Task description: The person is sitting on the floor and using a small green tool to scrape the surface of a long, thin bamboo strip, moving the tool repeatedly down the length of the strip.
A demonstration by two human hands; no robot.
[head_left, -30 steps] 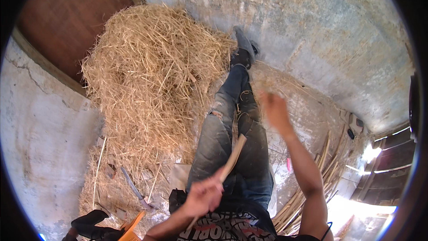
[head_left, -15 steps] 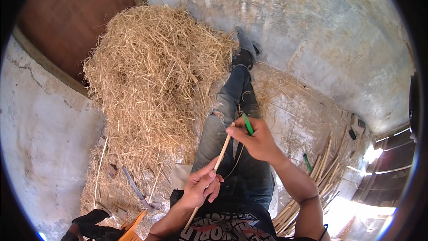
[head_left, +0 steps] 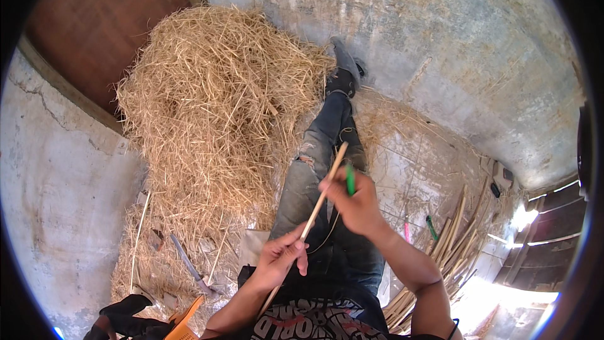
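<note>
A long, thin pale wooden stick (head_left: 315,215) slants up from my lap over my legs. My left hand (head_left: 281,258) is closed round its lower part. My right hand (head_left: 357,206) is farther up and right, thumb and fingertips against the stick below its far end. A slim green object (head_left: 350,179), like a tool handle, juts up out of that fist; the rest of it is hidden in the fingers. Some blur covers the right fingers. Below them a thin strand (head_left: 333,229) curves over my jeans (head_left: 296,195).
A big straw heap (head_left: 207,88) rises at the left against the walls. A sickle-like blade (head_left: 187,258) lies on strewn straw. To the right are a bundle of wooden sticks (head_left: 450,245), a green item (head_left: 432,227) and a pink one (head_left: 406,229). Something orange (head_left: 184,321) is at lower left.
My right hand has slid down the stick toward me, leaving more of the far end showing beyond it. A pink item on the floor has come into sight. My left hand keeps its hold.
</note>
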